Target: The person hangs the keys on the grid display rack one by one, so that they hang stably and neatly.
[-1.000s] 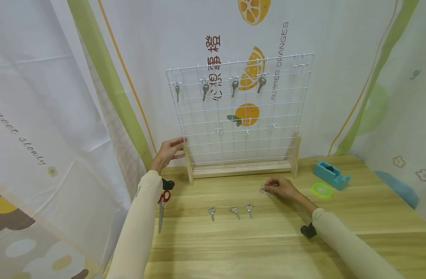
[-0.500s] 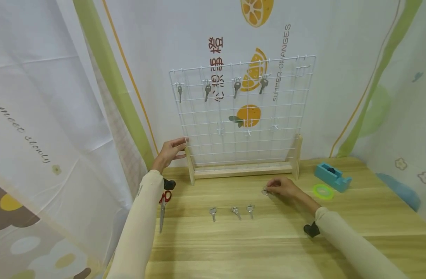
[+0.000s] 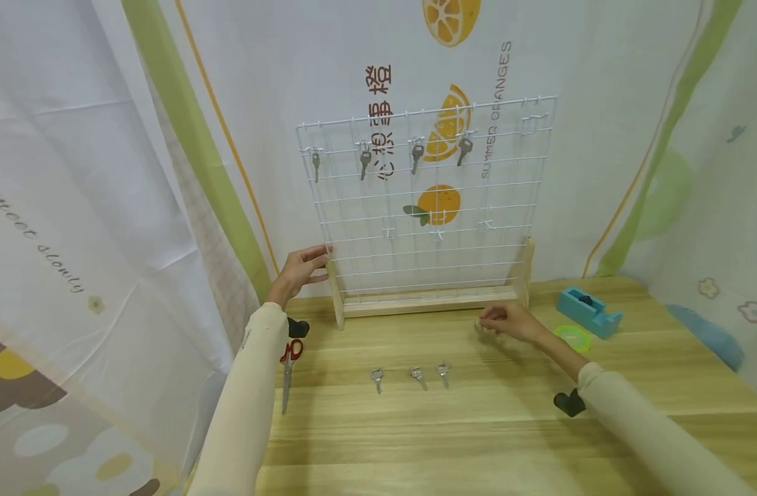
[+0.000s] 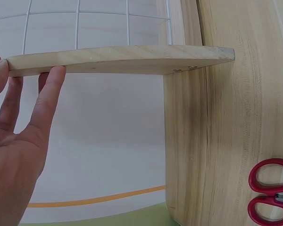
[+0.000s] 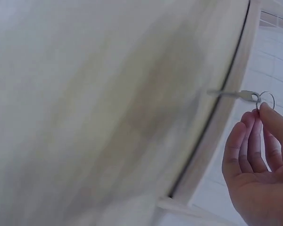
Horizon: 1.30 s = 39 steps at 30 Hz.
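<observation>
My left hand grips the upper end of the left wooden post of a white wire grid rack; thumb and fingertips are at the post in the left wrist view. Between thumb and fingers, my right hand pinches the ring of a key, whose blade points away from the hand. In the head view this hand is just above the table in front of the rack's right side. Three more ringed keys lie on the table: a left key, a middle key and a right key.
Several keys, one a dark key, hang on the rack's upper hooks. A bare upper-right hook and lower hooks show. Red-handled scissors lie left; a blue tape dispenser and a green tape roll are right.
My right hand has lifted the key off the table and moved slightly right and toward the rack. The left hand stays at the post.
</observation>
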Tool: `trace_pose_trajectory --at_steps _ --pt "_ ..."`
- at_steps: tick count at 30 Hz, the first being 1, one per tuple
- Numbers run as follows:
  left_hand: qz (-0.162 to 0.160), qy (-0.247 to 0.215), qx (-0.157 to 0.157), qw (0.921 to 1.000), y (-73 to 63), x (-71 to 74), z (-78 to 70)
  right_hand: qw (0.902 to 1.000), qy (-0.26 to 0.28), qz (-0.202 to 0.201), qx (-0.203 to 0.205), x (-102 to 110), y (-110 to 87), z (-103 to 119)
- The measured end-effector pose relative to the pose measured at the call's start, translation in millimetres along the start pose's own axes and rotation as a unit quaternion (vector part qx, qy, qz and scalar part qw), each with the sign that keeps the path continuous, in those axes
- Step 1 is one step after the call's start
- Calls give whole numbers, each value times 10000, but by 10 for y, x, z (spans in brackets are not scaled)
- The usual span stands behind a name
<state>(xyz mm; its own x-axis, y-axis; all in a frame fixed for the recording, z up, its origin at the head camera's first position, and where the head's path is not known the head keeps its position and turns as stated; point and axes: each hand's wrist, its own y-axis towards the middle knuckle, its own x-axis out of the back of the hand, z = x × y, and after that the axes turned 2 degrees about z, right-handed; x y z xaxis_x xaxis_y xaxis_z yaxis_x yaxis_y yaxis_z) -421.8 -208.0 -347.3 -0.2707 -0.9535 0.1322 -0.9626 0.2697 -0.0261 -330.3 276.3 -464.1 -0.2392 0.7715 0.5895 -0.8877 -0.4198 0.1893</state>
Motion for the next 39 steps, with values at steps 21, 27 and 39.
trace_pose_trajectory --at_steps 21,27,39 --pt "-145 90 -141 9998 23 -3 79 9888 -1034 -1070 139 894 -14 876" --pt "-85 112 -141 9998 -18 -17 59 9862 -1000 -1314 -146 1157 26 1128" --pt "-106 101 -113 9998 -15 -11 59 9716 -804 -2223 -54 1558 93 1578"
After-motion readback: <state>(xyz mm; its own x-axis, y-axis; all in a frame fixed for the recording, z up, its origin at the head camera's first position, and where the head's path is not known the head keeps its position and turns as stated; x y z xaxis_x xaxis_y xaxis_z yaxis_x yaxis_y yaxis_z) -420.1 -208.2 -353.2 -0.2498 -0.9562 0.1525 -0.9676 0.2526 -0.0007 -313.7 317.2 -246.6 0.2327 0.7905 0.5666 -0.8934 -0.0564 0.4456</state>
